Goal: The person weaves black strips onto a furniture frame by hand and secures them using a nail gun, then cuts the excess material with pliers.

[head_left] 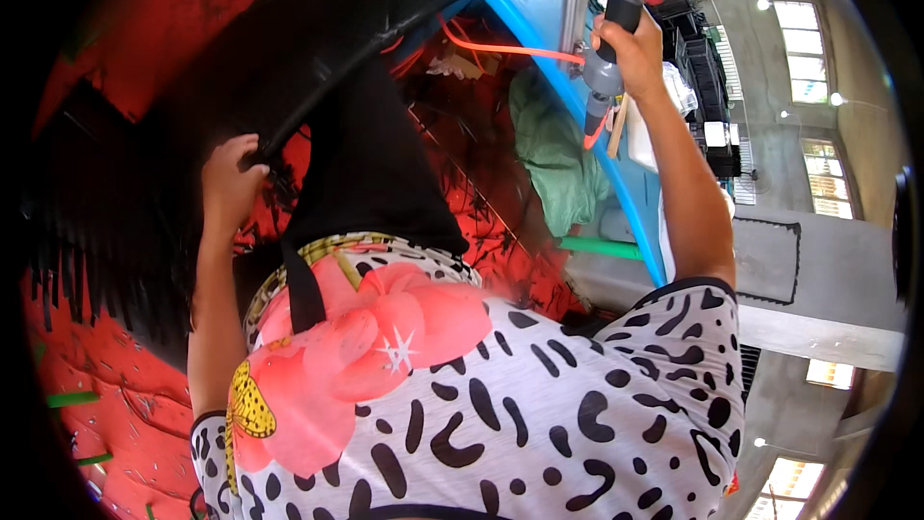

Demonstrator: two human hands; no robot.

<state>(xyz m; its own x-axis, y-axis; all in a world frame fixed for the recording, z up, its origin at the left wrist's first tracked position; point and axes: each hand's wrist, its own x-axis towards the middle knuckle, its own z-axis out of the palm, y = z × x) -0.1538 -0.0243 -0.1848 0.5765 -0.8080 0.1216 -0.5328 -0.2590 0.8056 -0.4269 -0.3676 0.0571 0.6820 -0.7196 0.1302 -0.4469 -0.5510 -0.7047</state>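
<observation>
Down at the left, my left hand (234,181) has its fingers closed on the edge of a large black sheet (327,39), which spreads over my lap and hangs down to the left; part of its edge is cut into strips. My right hand (630,48) is wrapped around a grey-and-black hand tool (603,77) above the blue-edged table. I cannot tell the tool's exact kind. Beside the tool runs an orange hose (510,48), which loops off toward the black sheet.
The blue table edge (539,63) slants along my right side. Below it hangs a green sack (553,149). Black scraps litter the red floor covering (125,404). Stacked black crates (703,63) stand beyond the table, with a grey wall and windows behind.
</observation>
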